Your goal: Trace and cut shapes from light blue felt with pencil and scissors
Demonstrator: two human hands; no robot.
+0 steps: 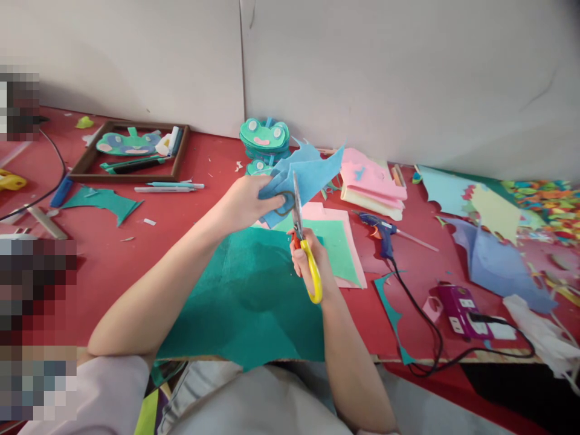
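Note:
Light blue felt, with pointed, ragged edges, is pinched in my left hand. A dark curved outline shows on the felt beside my thumb. My right hand grips scissors with yellow and orange-red handles. Their blades point up and lie against the felt, close to the left thumb; whether they are apart is hard to tell. Below both hands a large dark green felt sheet lies over the table edge. Partly under it are a pink sheet and a lighter green sheet.
A stack of green frog-face pieces stands near the wall. A wooden frame with pens lies left. To the right are folded pink felt, a glue gun with a black cord, a purple power strip and felt scraps.

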